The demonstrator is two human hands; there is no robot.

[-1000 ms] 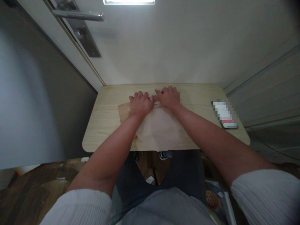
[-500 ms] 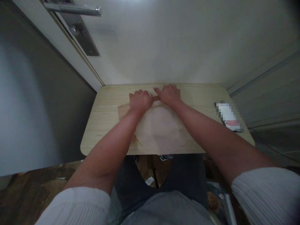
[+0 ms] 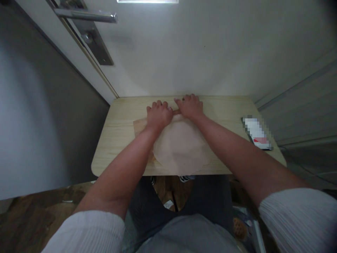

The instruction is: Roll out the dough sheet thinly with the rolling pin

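Observation:
Both palms bear down at the far side of a thin, pale, roughly round sheet (image 3: 181,147) that looks like rolled-out dough. My left hand (image 3: 159,114) curls over one end of a brown rod (image 3: 177,112), which resembles a rolling pin. Over the rod's other end my right hand (image 3: 191,106) is closed, its thumb pointing left. Only a short stretch of the rod shows between the hands. A tan flat piece (image 3: 139,126) sticks out from under the sheet beside my left forearm. The sheet's near edge reaches the table's front edge.
The light wooden table (image 3: 113,140) stands against a white door with a metal handle (image 3: 86,14). A phone-like object (image 3: 256,133), partly blurred out, lies at the table's right end. On the floor at lower right is an open container (image 3: 256,232) with a round brown item (image 3: 239,228).
The whole view has shifted slightly downward in the picture. Both hands keep nearly the same place on the rod, and the sheet looks unchanged.

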